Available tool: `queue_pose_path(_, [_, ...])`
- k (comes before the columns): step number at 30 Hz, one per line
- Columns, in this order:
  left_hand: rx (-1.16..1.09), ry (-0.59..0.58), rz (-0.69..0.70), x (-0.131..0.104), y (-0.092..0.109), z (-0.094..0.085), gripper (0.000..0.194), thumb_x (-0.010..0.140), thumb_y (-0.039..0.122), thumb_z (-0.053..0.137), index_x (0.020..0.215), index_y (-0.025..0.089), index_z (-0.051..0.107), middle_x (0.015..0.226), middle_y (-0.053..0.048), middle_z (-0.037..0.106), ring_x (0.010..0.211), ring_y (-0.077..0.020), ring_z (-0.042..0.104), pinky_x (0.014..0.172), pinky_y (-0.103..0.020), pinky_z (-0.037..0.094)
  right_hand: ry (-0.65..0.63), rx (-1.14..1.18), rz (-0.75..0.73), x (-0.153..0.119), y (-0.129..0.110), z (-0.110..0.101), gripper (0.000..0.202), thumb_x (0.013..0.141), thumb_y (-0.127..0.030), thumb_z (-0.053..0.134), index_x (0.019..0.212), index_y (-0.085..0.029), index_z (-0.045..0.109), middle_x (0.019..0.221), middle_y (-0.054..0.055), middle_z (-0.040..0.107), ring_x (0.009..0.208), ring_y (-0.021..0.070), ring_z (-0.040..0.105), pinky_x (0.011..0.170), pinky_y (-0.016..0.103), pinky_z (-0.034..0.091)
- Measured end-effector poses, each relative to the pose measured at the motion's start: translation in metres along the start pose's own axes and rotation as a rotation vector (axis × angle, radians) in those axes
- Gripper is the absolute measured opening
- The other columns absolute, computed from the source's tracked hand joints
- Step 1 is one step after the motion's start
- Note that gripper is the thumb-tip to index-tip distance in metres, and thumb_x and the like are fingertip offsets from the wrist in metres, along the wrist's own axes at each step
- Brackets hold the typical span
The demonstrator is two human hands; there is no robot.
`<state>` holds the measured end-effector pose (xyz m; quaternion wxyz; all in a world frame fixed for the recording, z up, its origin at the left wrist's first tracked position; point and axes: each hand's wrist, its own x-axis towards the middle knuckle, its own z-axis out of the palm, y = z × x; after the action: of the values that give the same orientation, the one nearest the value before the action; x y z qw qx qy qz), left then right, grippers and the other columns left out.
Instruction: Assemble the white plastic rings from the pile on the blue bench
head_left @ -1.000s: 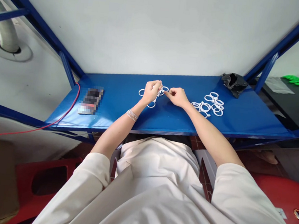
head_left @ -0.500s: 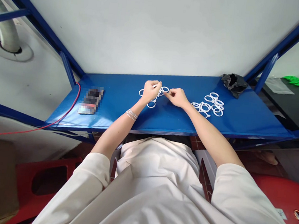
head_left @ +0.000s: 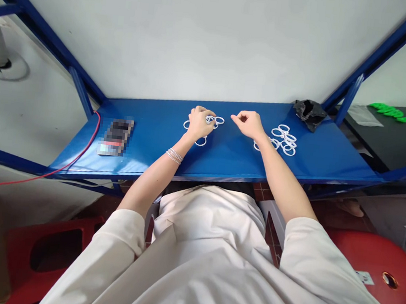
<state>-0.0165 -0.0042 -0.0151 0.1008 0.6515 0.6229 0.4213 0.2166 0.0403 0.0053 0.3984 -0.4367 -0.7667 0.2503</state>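
My left hand (head_left: pixel 199 122) curves over a small pile of white plastic rings (head_left: pixel 220 120) on the blue table. Its fingers and thumb close around a white ring (head_left: pixel 210 119) at the pile's top edge; part of the pile is hidden under the palm. To the right, just above the tabletop, my right hand (head_left: pixel 251 124) is apart from the pile. Its fingers are curled in and thumb and forefinger are pinched; whatever they may hold is too small to make out. A second group of white rings (head_left: pixel 288 148) lies beyond my right wrist, partly covered by the forearm.
A crumpled black plastic bag (head_left: pixel 309 114) sits at the table's (head_left: pixel 161 133) back right corner. A pixelated flat object (head_left: pixel 116 136) lies on the left, near a red cable (head_left: pixel 93 143). Blue frame posts rise at both ends. Red stools (head_left: pixel 365 266) stand on either side.
My right hand has drawn away from the ring pile, opening a gap between the hands. My left hand has turned from a fist to a looser grip over the rings. The view has shifted slightly.
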Motion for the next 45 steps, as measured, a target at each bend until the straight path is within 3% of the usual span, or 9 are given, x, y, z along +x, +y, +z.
queue_pose_path(5, [0.003, 0.001, -0.030, 0.001, -0.004, 0.005, 0.011, 0.089, 0.017, 0.083, 0.096, 0.024, 0.077, 0.128, -0.019, 0.068, 0.133, -0.0457, 0.059, 0.119, -0.071, 0.043, 0.039, -0.376, 0.140, 0.004, 0.036, -0.075, 0.007, 0.090, -0.025, 0.081, 0.087, -0.018, 0.082, 0.091, 0.012, 0.082, 0.091, 0.0296, 0.075, 0.096, 0.041, 0.059])
queue_pose_path(9, [-0.035, -0.003, -0.035, 0.001, -0.001, 0.007, 0.012, 0.088, 0.016, 0.084, 0.093, 0.023, 0.076, 0.124, -0.019, 0.067, 0.133, -0.0468, 0.059, 0.118, -0.074, 0.041, -0.051, -0.645, 0.353, -0.006, 0.074, -0.138, 0.025, 0.079, -0.005, 0.079, 0.099, -0.014, 0.090, 0.105, 0.017, 0.087, 0.100, 0.0319, 0.081, 0.102, 0.040, 0.061])
queue_pose_path(13, [-0.061, -0.013, -0.047, -0.001, 0.003, 0.006, 0.013, 0.086, 0.015, 0.085, 0.088, 0.021, 0.074, 0.120, -0.019, 0.067, 0.131, -0.0480, 0.060, 0.117, -0.075, 0.041, -0.115, -0.644, 0.438, -0.017, 0.099, -0.157, 0.022, 0.085, -0.006, 0.078, 0.101, -0.012, 0.092, 0.102, 0.018, 0.088, 0.096, 0.0307, 0.083, 0.099, 0.038, 0.063])
queue_pose_path(20, [0.024, -0.032, -0.040, -0.003, 0.003, 0.001, 0.008, 0.093, 0.021, 0.083, 0.093, 0.022, 0.074, 0.127, -0.019, 0.069, 0.135, -0.0483, 0.061, 0.119, -0.076, 0.042, -0.125, -0.635, 0.401, -0.006, 0.101, -0.145, 0.024, 0.082, -0.002, 0.078, 0.100, -0.011, 0.092, 0.103, 0.019, 0.087, 0.103, 0.0353, 0.084, 0.106, 0.044, 0.064])
queue_pose_path(25, [0.076, -0.029, -0.009, -0.003, 0.002, 0.001, 0.005, 0.098, 0.024, 0.080, 0.100, 0.023, 0.075, 0.130, -0.018, 0.071, 0.135, -0.0449, 0.064, 0.120, -0.074, 0.045, -0.043, -0.546, 0.248, 0.011, 0.075, -0.129, 0.029, 0.077, -0.006, 0.084, 0.105, -0.012, 0.090, 0.106, 0.017, 0.086, 0.108, 0.0383, 0.083, 0.112, 0.053, 0.065])
queue_pose_path(33, [-0.040, 0.015, 0.234, 0.002, 0.000, 0.004, 0.025, 0.099, 0.027, 0.079, 0.123, 0.023, 0.076, 0.128, -0.013, 0.079, 0.122, -0.0323, 0.074, 0.116, -0.053, 0.057, -0.185, 0.066, 0.006, 0.041, -0.005, -0.015, 0.027, 0.085, -0.030, 0.098, 0.105, -0.019, 0.084, 0.094, 0.011, 0.083, 0.090, 0.0276, 0.080, 0.093, 0.047, 0.071])
queue_pose_path(37, [-0.053, 0.056, 0.217, 0.007, -0.004, 0.007, 0.018, 0.097, 0.020, 0.077, 0.115, 0.022, 0.078, 0.123, -0.013, 0.083, 0.114, -0.0294, 0.076, 0.107, -0.045, 0.059, -0.154, 0.232, -0.071, 0.046, -0.019, 0.035, 0.032, 0.089, -0.040, 0.096, 0.110, -0.021, 0.080, 0.094, 0.009, 0.082, 0.088, 0.0253, 0.078, 0.088, 0.043, 0.069])
queue_pose_path(40, [-0.095, 0.095, 0.160, 0.010, -0.009, 0.007, 0.008, 0.099, 0.018, 0.074, 0.103, 0.022, 0.079, 0.108, -0.010, 0.085, 0.099, -0.0257, 0.076, 0.096, -0.041, 0.059, -0.076, 0.254, -0.083, 0.041, -0.016, 0.053, 0.034, 0.097, -0.048, 0.088, 0.116, -0.021, 0.079, 0.096, 0.009, 0.082, 0.088, 0.0251, 0.078, 0.088, 0.042, 0.067])
queue_pose_path(45, [-0.155, 0.121, 0.115, 0.010, -0.007, 0.003, 0.010, 0.102, 0.023, 0.074, 0.094, 0.023, 0.079, 0.098, -0.007, 0.086, 0.081, -0.0213, 0.072, 0.086, -0.038, 0.058, -0.078, 0.189, -0.098, 0.027, -0.009, 0.054, 0.043, 0.097, -0.060, 0.084, 0.111, -0.020, 0.081, 0.102, 0.012, 0.084, 0.090, 0.0269, 0.077, 0.086, 0.042, 0.064])
